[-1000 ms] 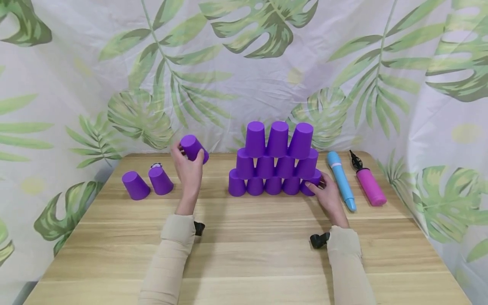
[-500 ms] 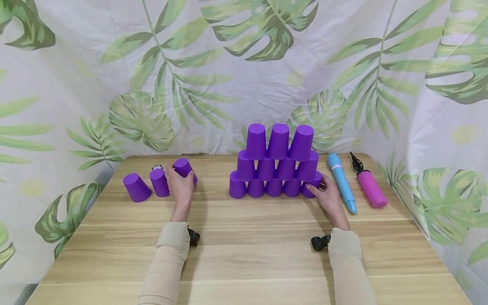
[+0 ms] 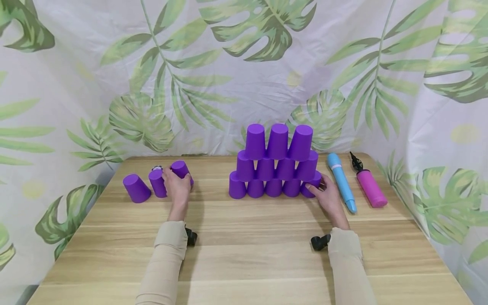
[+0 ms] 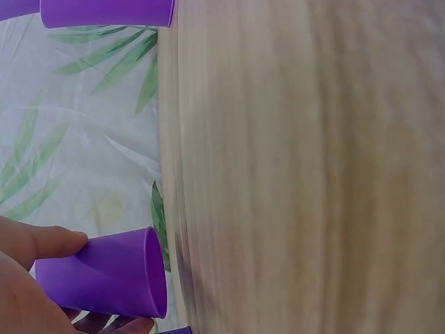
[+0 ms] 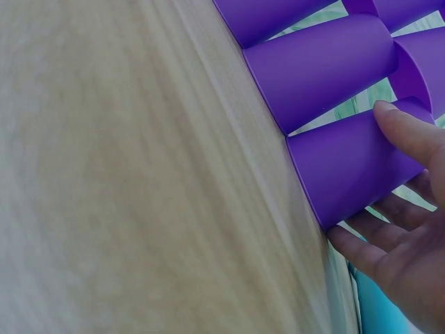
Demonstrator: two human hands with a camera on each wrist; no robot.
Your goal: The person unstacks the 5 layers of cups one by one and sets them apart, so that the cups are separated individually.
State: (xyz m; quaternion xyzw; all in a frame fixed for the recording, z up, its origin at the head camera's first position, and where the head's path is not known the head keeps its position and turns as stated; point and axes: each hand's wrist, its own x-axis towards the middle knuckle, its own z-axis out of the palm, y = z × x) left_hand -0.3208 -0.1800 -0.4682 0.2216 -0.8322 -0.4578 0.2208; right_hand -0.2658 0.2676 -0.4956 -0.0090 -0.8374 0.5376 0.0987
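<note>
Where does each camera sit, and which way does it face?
Head: worn on the person's head, facing forward and down at the table, stack and cloth behind; both sleeves, the left grip and right grip show.
Left wrist: worn there, facing the held cup; part of the left grip shows, the picture turned sideways.
Right wrist: worn there, facing the end cup of the stack's bottom row; part of the right grip shows.
Shared: head and right wrist both show the right grip on the end cup.

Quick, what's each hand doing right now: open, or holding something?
Left hand: grip closed, holding a purple cup.
Right hand: grip closed, holding the right-end bottom cup of the stack.
</note>
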